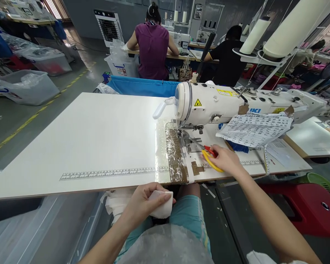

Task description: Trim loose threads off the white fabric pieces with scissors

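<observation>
My left hand is closed on a piece of white fabric, just below the table's front edge and above my lap. More white cloth hangs under the edge beside my left wrist. My right hand grips a pair of scissors with one red and one yellow handle. Their blades point up and left, close to the needle area of the white sewing machine. The scissors rest at or just above the machine bed; exact contact cannot be made out.
A white table with a printed ruler strip spreads to the left. Paper with writing hangs on the machine, near thread cones. A red stool stands at right, a clear bin at left. Two people sit ahead.
</observation>
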Demonstrator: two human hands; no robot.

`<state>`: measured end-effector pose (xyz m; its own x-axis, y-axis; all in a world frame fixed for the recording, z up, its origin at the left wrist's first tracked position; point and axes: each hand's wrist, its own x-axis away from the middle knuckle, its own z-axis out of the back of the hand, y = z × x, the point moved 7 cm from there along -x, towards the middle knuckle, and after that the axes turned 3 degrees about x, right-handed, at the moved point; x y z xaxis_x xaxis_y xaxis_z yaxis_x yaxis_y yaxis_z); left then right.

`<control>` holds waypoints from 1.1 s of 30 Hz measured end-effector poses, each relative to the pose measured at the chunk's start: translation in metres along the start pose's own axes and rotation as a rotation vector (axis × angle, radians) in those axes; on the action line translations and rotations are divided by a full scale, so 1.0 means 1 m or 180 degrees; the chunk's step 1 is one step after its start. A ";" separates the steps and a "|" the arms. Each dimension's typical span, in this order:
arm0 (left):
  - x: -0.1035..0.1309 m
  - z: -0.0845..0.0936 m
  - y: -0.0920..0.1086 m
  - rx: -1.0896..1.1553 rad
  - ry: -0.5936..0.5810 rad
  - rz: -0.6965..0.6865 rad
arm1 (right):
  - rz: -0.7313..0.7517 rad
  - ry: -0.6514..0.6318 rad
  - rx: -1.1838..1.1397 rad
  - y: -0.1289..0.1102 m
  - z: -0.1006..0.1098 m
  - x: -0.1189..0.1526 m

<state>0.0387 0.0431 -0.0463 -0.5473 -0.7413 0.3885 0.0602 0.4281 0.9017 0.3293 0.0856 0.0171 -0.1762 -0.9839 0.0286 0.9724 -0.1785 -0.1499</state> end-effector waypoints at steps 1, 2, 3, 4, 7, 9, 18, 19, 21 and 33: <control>0.001 0.001 0.002 -0.0114 0.0032 -0.0124 | -0.0067 0.0225 0.0155 0.008 0.004 -0.006; 0.003 0.003 0.004 -0.0249 0.0077 -0.0258 | -0.0044 0.0472 0.0211 0.011 0.008 -0.009; 0.005 0.005 0.006 -0.0388 0.0139 -0.0385 | 0.0043 0.0729 0.0153 0.010 0.013 -0.006; 0.008 0.008 0.007 -0.0508 0.0223 -0.0488 | 0.0147 0.0974 -0.0025 0.007 0.018 0.001; 0.019 0.016 0.008 -0.0680 0.0435 -0.0644 | 0.0297 0.0918 -0.1196 -0.011 0.008 0.040; 0.027 0.017 0.007 -0.0766 0.0388 -0.0812 | 0.0285 -0.0473 -0.2248 -0.037 -0.041 0.074; 0.055 -0.027 0.012 -0.1575 -0.0668 -0.2121 | -0.1413 -0.2654 -0.5610 -0.126 -0.214 0.158; 0.057 -0.029 0.010 -0.1655 -0.0689 -0.2129 | -0.1497 -0.2424 -0.5816 -0.131 -0.215 0.154; 0.061 -0.027 0.005 -0.1668 -0.0609 -0.1999 | -0.1597 -0.2008 -0.5995 -0.137 -0.213 0.149; 0.042 0.017 -0.023 -0.1502 -0.0264 -0.0508 | 0.0485 -0.0752 -0.3437 -0.132 -0.111 0.146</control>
<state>0.0000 0.0106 -0.0539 -0.6438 -0.7267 0.2396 0.3306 0.0182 0.9436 0.1587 -0.0343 -0.0685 0.0788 -0.9912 0.1067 0.3181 -0.0764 -0.9450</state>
